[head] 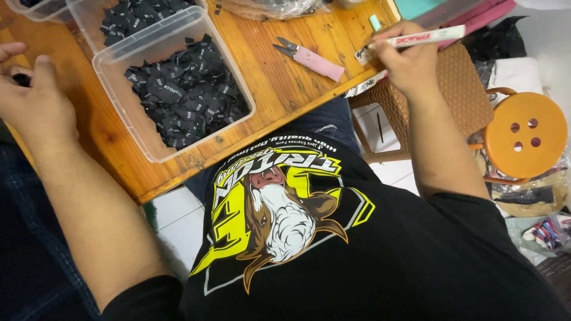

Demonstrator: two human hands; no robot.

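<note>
Two tubs [235, 89] of black labels [184, 95] sat full on the table [285, 83], seemingly unsorted. Right hand [407, 59] gripped a white marker [416, 40] over a small tag [364, 54] at the edge; left hand [33, 98] pinched something dark, unclear. Work looked barely begun.

**Wooden tabletop crowded with label tubs and tools**

A knotty, orange-brown wooden tabletop [285, 77] carries a clear plastic tub [119, 98] filled with small black woven labels [184, 92]. Behind that tub stands a second clear tub [89, 21], also holding black labels, with a third just showing at the picture's top left corner. To the right of the front tub lie thread snips with a pink handle [312, 58]. Farther right of the tub, near the tabletop's edge, sits a small mint-green piece [375, 22]. Crumpled clear plastic [270, 7] lies behind the snips.
</note>
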